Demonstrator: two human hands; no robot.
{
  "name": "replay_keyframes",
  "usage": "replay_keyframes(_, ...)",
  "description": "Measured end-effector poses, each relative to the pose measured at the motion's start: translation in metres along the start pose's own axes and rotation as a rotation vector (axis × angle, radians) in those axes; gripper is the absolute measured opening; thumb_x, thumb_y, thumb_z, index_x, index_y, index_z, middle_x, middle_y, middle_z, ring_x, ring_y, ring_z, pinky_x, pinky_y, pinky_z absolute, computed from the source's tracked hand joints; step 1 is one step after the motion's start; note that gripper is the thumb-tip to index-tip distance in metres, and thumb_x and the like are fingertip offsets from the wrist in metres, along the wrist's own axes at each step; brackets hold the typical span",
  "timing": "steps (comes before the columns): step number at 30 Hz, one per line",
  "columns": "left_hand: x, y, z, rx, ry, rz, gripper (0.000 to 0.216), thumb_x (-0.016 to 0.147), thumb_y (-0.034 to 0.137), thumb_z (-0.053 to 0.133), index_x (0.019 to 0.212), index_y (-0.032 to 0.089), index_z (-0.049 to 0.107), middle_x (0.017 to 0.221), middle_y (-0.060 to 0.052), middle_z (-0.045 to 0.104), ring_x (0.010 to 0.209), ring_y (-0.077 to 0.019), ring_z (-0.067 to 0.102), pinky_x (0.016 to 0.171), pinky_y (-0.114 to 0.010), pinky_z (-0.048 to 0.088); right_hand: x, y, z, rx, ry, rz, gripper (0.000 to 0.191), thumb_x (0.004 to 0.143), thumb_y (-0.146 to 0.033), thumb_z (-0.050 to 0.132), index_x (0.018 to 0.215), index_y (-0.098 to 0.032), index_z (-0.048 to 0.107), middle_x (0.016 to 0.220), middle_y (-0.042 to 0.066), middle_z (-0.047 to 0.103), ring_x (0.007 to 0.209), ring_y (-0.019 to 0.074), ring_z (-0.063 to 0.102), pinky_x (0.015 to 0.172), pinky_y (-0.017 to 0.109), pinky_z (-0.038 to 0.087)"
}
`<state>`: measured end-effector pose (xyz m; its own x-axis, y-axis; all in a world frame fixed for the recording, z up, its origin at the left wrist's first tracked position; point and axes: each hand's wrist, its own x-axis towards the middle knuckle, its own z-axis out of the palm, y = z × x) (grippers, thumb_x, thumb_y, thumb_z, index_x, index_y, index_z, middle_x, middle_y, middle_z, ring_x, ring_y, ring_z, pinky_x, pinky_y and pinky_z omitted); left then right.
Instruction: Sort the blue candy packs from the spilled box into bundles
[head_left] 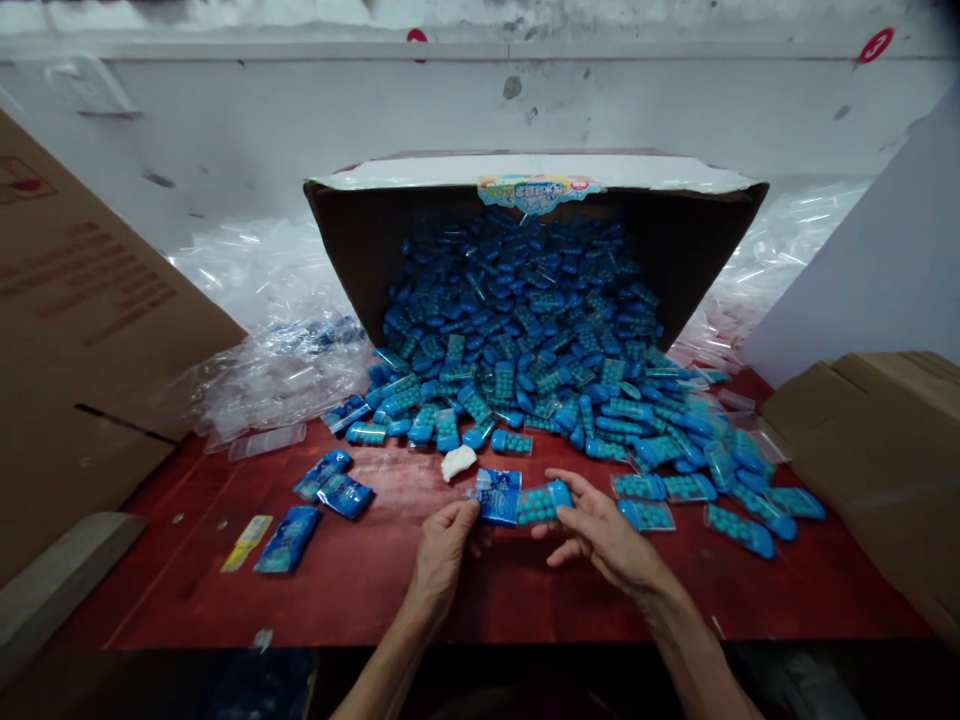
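Between the thumb and fingers of my left hand [444, 545] is the left end of a small blue printed sachet [499, 497]. My right hand [600, 525] pinches the blue cap of a clear flat case [537, 504] filled with turquoise balls. The case's clear end meets the sachet's right edge; whether it is inside the sachet I cannot tell. A crumpled white scrap [458, 462] lies just beyond my left hand. Several more capped cases [646, 515] lie right of my right hand, at the edge of a large heap [525, 340].
The heap spills from a tipped carton [697, 235] onto the red table [390, 610]. Blue sachets [289, 540] and a yellow label [247, 543] lie at the left. Clear plastic packaging [277, 380] is piled behind them. Cardboard boxes stand left [82, 320] and right [877, 470].
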<state>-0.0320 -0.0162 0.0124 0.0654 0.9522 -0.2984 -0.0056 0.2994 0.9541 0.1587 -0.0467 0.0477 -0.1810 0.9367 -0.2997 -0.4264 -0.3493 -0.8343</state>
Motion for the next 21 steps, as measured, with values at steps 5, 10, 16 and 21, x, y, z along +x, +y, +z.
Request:
replay_keyframes(5,0.001,-0.002,-0.001,-0.071,-0.022,-0.012,0.035,0.067,0.045,0.055,0.056,0.012,0.057,0.049,-0.004,0.060,0.041,-0.0096,0.050,0.040,-0.019,0.034,0.002,0.006,0.000,0.016,0.048,-0.032,0.047,0.070,-0.029,0.059,0.110,-0.021,0.038,0.091,0.004,0.054,0.073,0.0176,0.063,0.046,0.025,0.053)
replay_keyframes(10,0.004,0.004,0.003,-0.181,0.004,-0.079,0.036,0.061,0.048,0.059,0.057,0.013,0.055,0.050,-0.003,0.060,0.041,-0.0112,0.052,0.037,-0.019,0.034,0.006,0.014,0.005,0.008,0.115,-0.088,0.046,0.070,-0.033,0.060,0.109,-0.022,0.037,0.093,0.004,0.053,0.074,0.0191,0.063,0.043,0.024,0.053)
replay_keyframes(16,0.008,0.006,0.005,-0.200,0.023,-0.066,0.036,0.059,0.047,0.061,0.058,0.012,0.055,0.048,-0.002,0.059,0.040,-0.0112,0.053,0.036,-0.019,0.034,0.006,0.016,0.009,-0.074,0.144,-0.155,0.045,0.071,-0.032,0.057,0.109,-0.023,0.034,0.095,0.004,0.053,0.076,0.0198,0.063,0.044,0.025,0.054)
replay_keyframes(21,0.009,0.005,0.008,-0.205,0.020,-0.060,0.033,0.062,0.045,0.060,0.063,0.012,0.056,0.048,-0.001,0.059,0.042,-0.0112,0.054,0.037,-0.018,0.036,0.006,0.018,0.013,-0.046,0.170,-0.147,0.043,0.071,-0.032,0.058,0.106,-0.022,0.034,0.090,0.002,0.053,0.070,0.0182,0.064,0.042,0.023,0.053)
